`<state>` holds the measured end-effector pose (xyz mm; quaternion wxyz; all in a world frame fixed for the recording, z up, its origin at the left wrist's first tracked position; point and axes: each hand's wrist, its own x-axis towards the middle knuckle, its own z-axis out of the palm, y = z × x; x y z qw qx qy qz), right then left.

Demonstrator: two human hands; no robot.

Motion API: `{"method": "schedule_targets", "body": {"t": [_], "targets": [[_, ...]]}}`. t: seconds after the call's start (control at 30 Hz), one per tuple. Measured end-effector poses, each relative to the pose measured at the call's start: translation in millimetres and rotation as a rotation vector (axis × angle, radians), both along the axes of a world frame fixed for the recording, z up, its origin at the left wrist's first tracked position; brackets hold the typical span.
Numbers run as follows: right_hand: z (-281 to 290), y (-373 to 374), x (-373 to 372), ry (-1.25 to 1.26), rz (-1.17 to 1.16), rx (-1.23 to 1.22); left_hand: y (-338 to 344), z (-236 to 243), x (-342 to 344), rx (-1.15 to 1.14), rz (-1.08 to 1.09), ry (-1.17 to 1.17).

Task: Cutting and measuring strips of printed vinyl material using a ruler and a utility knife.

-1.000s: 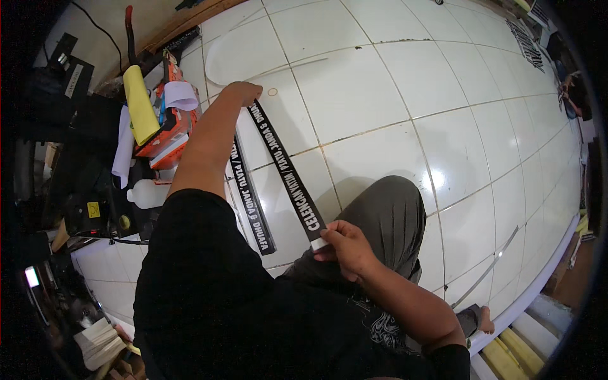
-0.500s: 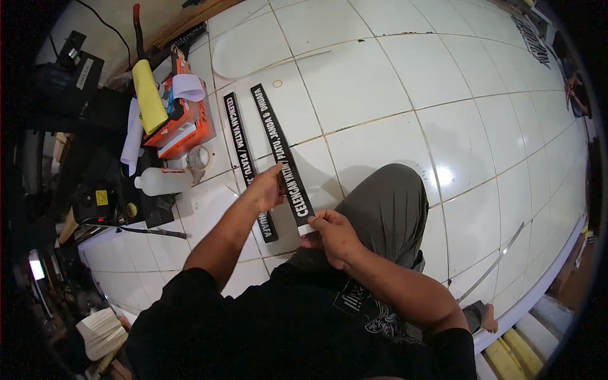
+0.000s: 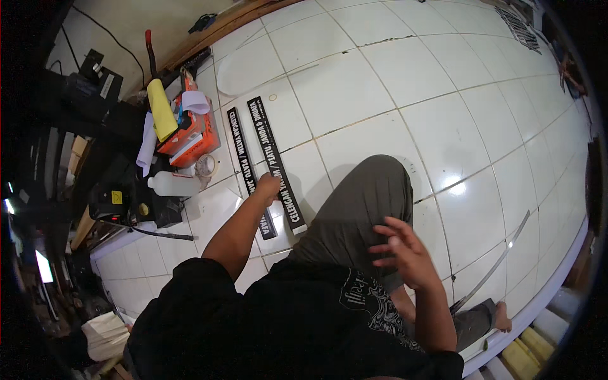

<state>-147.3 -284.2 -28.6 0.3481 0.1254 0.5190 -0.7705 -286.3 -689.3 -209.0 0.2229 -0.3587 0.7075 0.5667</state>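
My left hand (image 3: 267, 188) is closed on the edge of a long black lettered strip (image 3: 289, 199), about midway along it. A pale end shows at the strip's near tip, close to my bent knee. Just left of it, a second black lettered strip (image 3: 239, 147) lies on the tiles, roughly side by side with the first; my hand and wrist cover part of it. Away to the right, my right hand (image 3: 405, 252) is raised by my knee, fingers spread and holding nothing.
At the left stand an orange box (image 3: 197, 142) with a yellow roll (image 3: 162, 111) and white paper, a white bottle (image 3: 174, 184) and a tape roll (image 3: 206, 166). A thin long strip (image 3: 500, 263) lies on the white-tiled floor (image 3: 354, 95) at the right.
My right hand has let go of the strip's near end and moved right, its fingers opening. My left hand still grips the strip. The whole view has shifted slightly.
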Motion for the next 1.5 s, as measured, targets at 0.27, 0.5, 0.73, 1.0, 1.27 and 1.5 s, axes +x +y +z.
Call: {"method": "schedule_targets", "body": {"t": [0.27, 0.5, 0.73, 1.0, 1.27, 1.5], "targets": [[-43, 117, 102, -0.056, -0.704, 0.004, 28, 28, -26, -0.759, -0.796, -0.348], [-78, 142, 169, -0.132, -0.955, 0.1, 6, 11, -98, -0.947, -0.451, 0.054], [-88, 133, 196, -0.241, -0.996, 0.135, 2, -1, -172, -1.107, -0.321, 0.023], [-92, 121, 170, -0.268, -0.982, 0.161, 11, 15, -172, -1.075, -0.201, 0.081], [-94, 128, 172, -0.256, -0.978, 0.196, -9, 0, -175, -1.161, -0.201, 0.114], [-110, 146, 206, -0.263, -0.995, 0.189, -14, -3, -168, -1.173, -0.226, 0.166]]}}
